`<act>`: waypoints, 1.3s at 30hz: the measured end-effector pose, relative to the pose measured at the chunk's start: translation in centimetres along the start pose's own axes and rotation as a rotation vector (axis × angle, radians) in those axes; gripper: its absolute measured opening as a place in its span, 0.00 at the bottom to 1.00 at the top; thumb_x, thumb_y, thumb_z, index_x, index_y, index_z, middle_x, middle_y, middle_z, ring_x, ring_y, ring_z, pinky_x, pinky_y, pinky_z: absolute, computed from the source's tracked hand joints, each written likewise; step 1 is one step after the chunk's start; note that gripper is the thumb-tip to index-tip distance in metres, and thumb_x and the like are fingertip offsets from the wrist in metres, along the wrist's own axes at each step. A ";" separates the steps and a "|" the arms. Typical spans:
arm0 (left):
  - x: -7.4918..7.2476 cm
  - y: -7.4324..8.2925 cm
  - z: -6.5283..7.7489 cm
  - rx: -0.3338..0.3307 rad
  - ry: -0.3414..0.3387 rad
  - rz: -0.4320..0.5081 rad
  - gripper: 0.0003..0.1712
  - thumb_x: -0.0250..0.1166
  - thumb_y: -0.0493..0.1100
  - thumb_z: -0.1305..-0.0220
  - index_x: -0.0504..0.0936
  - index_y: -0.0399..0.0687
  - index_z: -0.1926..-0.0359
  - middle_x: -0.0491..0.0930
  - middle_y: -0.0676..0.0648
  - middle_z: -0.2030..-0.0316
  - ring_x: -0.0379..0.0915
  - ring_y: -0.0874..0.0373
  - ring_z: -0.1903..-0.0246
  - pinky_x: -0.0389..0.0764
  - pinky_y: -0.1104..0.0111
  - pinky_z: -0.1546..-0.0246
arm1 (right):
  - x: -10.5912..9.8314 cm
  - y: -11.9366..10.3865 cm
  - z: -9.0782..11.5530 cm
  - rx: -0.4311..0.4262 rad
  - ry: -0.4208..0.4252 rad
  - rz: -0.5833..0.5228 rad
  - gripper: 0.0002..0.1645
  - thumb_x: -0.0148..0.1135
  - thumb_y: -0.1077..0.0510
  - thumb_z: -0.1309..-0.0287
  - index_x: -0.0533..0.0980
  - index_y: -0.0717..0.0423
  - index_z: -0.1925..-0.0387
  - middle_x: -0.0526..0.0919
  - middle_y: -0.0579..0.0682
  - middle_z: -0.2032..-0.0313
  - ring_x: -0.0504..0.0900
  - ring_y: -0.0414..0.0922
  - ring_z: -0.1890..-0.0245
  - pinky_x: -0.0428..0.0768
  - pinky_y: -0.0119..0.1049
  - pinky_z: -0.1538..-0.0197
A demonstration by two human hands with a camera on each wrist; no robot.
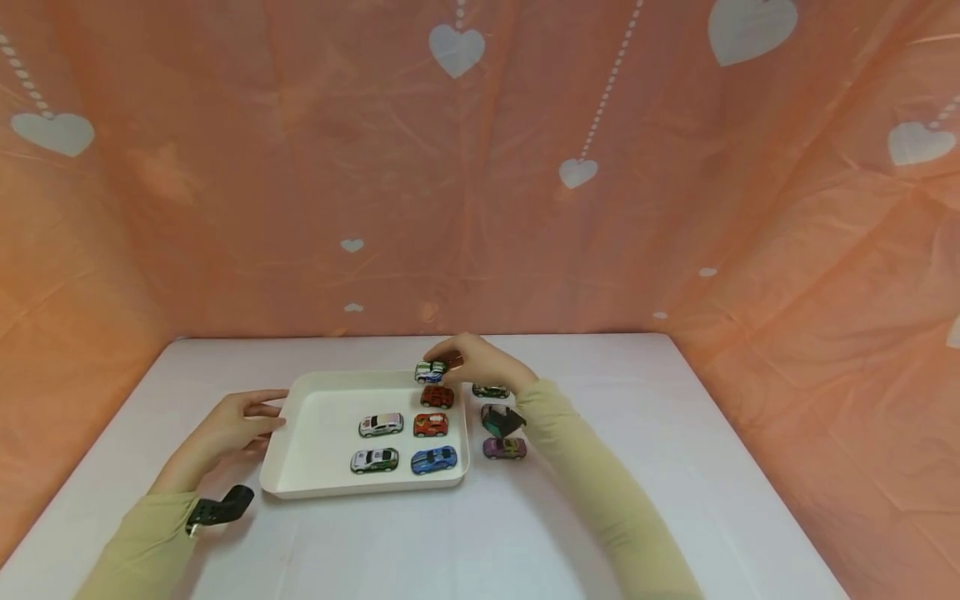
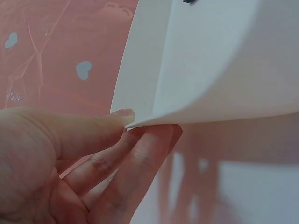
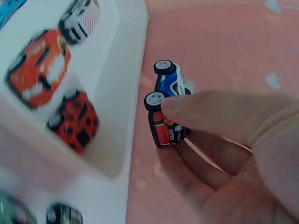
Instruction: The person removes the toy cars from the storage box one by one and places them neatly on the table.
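Toy car in white, green and blue [image 1: 430,372], with an orange-red end showing in the right wrist view, sat pinched between the thumb and fingers of the right hand [image 1: 482,363], held up by the far right corner of the white tray [image 1: 315,437]. The left hand [image 1: 231,423] grasped that tray by its left edge, thumb on the rim and fingers beneath. Inside, a dark red car [image 1: 437,397], a red car [image 1: 431,425] and a blue car [image 1: 433,461] formed a column along the right side; left of them were a white car with a pinkish roof [image 1: 381,425] and, nearer the viewer, a white and green car [image 1: 374,461]. Beside the tray's right wall, on the white table [image 1: 390,550], stood a purple car [image 1: 505,448], a dark green car [image 1: 491,392] and, between them, another car [image 1: 492,412] partly hidden behind the right wrist's black device [image 1: 512,423]. Orange sheeting [image 1: 300,167] printed with pale hearts [image 1: 457,50] hung behind.
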State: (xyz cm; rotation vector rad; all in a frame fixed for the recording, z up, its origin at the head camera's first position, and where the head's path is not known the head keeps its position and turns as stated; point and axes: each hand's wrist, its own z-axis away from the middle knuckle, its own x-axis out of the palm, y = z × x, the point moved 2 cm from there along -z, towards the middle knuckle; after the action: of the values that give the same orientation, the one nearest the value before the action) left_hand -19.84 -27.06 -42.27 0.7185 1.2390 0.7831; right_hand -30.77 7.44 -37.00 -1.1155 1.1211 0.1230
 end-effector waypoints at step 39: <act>-0.1 0.0 0.1 0.016 0.008 0.017 0.33 0.61 0.33 0.36 0.60 0.25 0.34 0.74 0.24 0.50 0.78 0.54 0.69 0.81 0.63 0.72 | -3.9 11.2 10.2 0.174 0.129 -0.035 0.25 0.62 0.76 0.53 0.78 0.67 0.49 0.81 0.58 0.51 0.78 0.51 0.49 0.73 0.44 0.43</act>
State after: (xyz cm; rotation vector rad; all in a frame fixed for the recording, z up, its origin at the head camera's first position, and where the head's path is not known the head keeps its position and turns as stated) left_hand -19.73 -27.14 -42.18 0.7403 1.2490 0.7913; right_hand -32.55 22.30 -41.39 -0.9977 1.2024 -0.0738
